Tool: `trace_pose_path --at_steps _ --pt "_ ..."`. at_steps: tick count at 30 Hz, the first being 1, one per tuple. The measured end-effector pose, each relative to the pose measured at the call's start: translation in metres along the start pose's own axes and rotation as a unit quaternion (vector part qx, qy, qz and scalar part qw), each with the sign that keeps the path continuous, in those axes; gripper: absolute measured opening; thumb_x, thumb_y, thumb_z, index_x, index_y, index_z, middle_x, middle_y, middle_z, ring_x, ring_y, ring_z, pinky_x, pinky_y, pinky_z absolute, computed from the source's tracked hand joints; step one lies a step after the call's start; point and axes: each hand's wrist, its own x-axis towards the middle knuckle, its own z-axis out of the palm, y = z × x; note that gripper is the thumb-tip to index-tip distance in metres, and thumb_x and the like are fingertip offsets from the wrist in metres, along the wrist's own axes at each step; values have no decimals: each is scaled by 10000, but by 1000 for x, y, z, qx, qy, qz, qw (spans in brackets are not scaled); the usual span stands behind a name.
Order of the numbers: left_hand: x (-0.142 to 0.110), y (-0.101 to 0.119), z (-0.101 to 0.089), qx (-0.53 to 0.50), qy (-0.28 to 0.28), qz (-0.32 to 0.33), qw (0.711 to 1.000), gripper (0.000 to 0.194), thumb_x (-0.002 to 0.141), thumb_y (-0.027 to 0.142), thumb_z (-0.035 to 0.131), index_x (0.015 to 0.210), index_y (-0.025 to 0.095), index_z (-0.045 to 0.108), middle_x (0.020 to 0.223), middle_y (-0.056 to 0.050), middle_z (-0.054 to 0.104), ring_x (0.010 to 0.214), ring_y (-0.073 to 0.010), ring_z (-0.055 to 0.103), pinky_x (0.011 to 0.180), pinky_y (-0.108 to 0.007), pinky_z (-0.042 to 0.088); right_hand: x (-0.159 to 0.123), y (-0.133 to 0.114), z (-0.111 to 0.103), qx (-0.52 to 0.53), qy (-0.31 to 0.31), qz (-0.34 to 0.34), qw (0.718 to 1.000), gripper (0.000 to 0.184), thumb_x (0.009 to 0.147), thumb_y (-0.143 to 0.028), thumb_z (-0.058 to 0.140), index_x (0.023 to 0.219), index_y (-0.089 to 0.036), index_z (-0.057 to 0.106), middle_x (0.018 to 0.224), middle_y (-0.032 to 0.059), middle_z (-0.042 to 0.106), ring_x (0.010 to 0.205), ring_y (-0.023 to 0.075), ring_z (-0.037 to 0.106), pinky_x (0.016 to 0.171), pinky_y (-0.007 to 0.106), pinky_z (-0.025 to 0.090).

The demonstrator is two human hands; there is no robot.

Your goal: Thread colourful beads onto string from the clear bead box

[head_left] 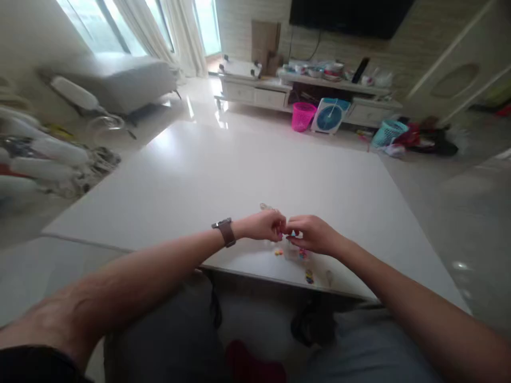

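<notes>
Over the near edge of the white table (239, 175), my left hand (265, 224) is closed, its fingertips pinching a small pink piece (280, 235). My right hand (315, 234) meets it from the right, thumb and fingers pinched around a small light-blue piece (294, 233). The exact kind of both pieces is too small to tell. Below the hands lie an orange-and-yellow piece (278, 252) and a cluster of pink and coloured bits (303, 254), seemingly in a clear container. Closer to the edge are a dark-and-yellow piece (309, 276) and a pale, small object (329, 276).
Behind my left hand lies a pale, looped strand (264, 206). Across the floor, a pink basket (302, 116) and a blue-and-white fan (329, 115) stand before a low cabinet (255, 94). White padded shapes (51, 146) crowd the left side.
</notes>
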Motion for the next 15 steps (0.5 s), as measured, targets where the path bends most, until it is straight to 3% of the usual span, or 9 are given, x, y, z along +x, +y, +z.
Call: trace_pose_path --at_steps 9,15 --pt "0 -11 3 -163 -49 -74 983 250 687 148 755 900 139 624 823 -44 740 728 -154 703 607 -216 515 -1 3 9 12 14 -28 999 103 891 -185 616 845 -200 707 839 24 704 734 143 606 672 240 386" --pt "-2 -9 3 -180 -44 -70 980 372 696 144 762 1031 144 602 928 -81 755 762 -150 710 630 -216 524 -2 6 -4 -26 8 25 999 100 826 -178 620 757 -183 692 730 14 669 665 133 570 651 242 369"
